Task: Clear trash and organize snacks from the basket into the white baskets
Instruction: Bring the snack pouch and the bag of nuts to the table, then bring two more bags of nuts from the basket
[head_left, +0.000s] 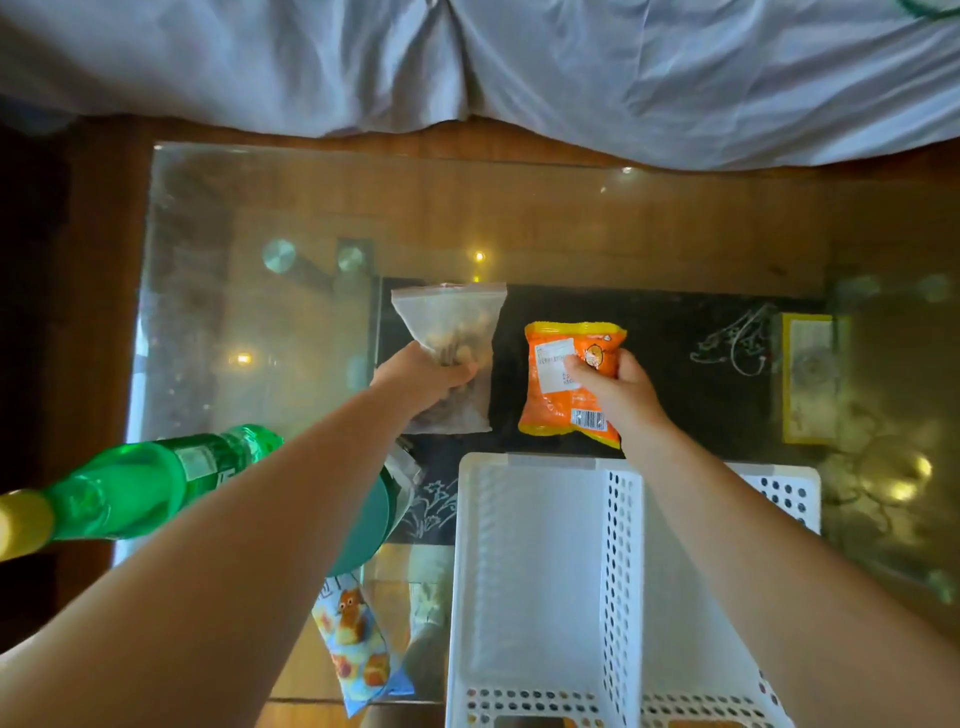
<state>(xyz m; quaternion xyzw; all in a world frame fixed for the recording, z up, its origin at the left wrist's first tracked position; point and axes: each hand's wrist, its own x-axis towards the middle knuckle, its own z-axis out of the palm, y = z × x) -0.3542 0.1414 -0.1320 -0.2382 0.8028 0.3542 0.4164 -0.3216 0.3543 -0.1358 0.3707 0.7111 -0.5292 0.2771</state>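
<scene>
Left hand (423, 371) grips a clear zip bag (447, 332), right hand (610, 382) pinches an orange packet (563, 410), both above the white baskets (618, 571)

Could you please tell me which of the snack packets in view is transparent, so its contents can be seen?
The clear zip bag gripped by the left hand; the orange packet in the right hand and the blue packet are opaque.

Clear zip bag (448, 332) and orange packet (563, 384) held beyond two white baskets (618, 571).
</scene>
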